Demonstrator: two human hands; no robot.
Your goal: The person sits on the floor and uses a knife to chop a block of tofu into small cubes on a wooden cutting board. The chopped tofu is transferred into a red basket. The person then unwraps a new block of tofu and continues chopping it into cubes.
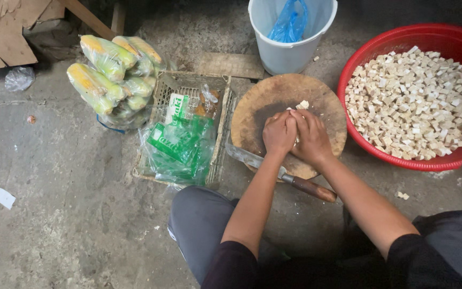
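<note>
Rough grey concrete floor (70,214), round wooden chopping board (274,96), both hands (295,134) cupped closed over pale cubes (302,105)

The cupped left hand (279,132) and right hand (311,136) hide whatever lies under them on the chopping board (260,109). At three o'clock, the red basket (397,45) runs off the edge. The cleaver (274,168) blade passes under the left forearm.

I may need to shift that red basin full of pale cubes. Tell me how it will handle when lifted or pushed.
The round red plastic basin is heaped with small pale cubes, so it is probably heavy for its size. Its thin perforated wall may flex when lifted by one rim. The loose cubes would likely shift or spill if it is tilted, so pushing it along the rough concrete floor seems safer.
</note>
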